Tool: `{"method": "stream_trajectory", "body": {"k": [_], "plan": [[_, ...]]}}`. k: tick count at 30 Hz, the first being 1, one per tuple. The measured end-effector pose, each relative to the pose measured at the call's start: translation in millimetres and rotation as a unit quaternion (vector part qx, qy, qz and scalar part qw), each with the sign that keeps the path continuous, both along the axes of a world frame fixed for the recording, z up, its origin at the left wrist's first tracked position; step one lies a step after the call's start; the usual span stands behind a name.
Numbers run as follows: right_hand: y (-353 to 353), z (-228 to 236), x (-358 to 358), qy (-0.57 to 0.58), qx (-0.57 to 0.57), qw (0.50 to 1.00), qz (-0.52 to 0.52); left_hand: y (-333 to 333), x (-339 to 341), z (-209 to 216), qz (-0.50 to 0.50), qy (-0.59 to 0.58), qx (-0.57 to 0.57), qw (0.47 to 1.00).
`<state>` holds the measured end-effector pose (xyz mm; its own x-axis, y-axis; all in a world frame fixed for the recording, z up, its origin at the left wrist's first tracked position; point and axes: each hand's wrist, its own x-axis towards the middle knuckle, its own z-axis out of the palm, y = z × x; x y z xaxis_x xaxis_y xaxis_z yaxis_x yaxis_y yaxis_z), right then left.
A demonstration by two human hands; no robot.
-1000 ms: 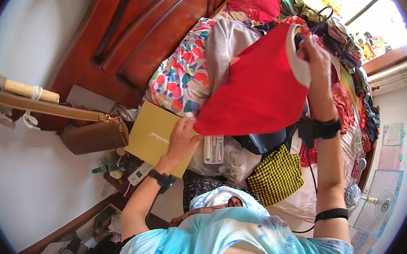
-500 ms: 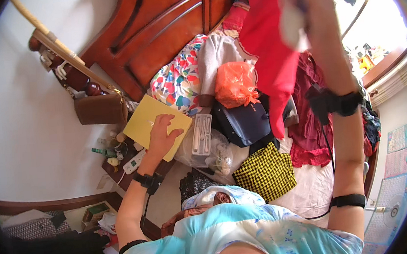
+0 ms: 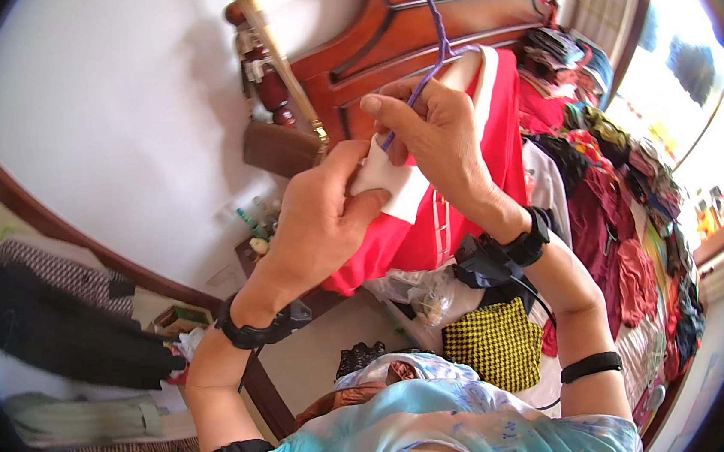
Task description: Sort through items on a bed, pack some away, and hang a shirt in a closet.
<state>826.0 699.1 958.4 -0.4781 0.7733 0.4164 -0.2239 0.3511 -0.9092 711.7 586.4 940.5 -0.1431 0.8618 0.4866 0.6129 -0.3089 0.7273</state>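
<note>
Since the earlier frame, the sleeveless-looking red cloth garment with white trim (image 3: 503, 119) has swung across in front of the dark reddish-brown carved wooden headboard (image 3: 490, 17), and the left hand (image 3: 318, 213), then empty, has come up to it. The garment now hangs between that headboard and the wearer, with the thin purple wire-like hanger (image 3: 441, 31) at its top, hook raised against the headboard's panels.

Left thumb and fingers pinch a flap of the white trim; the right hand (image 3: 440, 133) is closed around the hanger's near arm, whose tip stands just beside the flap. The far arm meets the trim at the headboard side, though how deeply it sits inside cannot be told.

The step seems to be working the trim over that near tip. It would go best with the right grip kept steady, the hook upright, and the left pinch easing the flap outward without stretching, so that the far side does not slip off.
</note>
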Motion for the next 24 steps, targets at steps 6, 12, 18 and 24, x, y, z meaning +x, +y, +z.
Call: {"method": "stream_trajectory", "body": {"k": [6, 12, 18, 24], "plan": [[-48, -4, -42, -0.034, 0.054, 0.990, 0.123, -80, -59, 4, 0.163, 0.166, 0.066, 0.970], [-86, -5, -82, 0.050, 0.276, 0.960, 0.023, -190, -122, 12, 0.292, 0.127, 0.079, 0.945], [-113, -7, -124, -0.085, 0.466, 0.880, 0.020, -286, -166, 3, 0.302, 0.070, 0.116, 0.944], [-155, -25, -163, -0.143, 0.286, 0.931, 0.177, -354, -188, -3, 0.312, -0.009, 0.109, 0.944]]}}
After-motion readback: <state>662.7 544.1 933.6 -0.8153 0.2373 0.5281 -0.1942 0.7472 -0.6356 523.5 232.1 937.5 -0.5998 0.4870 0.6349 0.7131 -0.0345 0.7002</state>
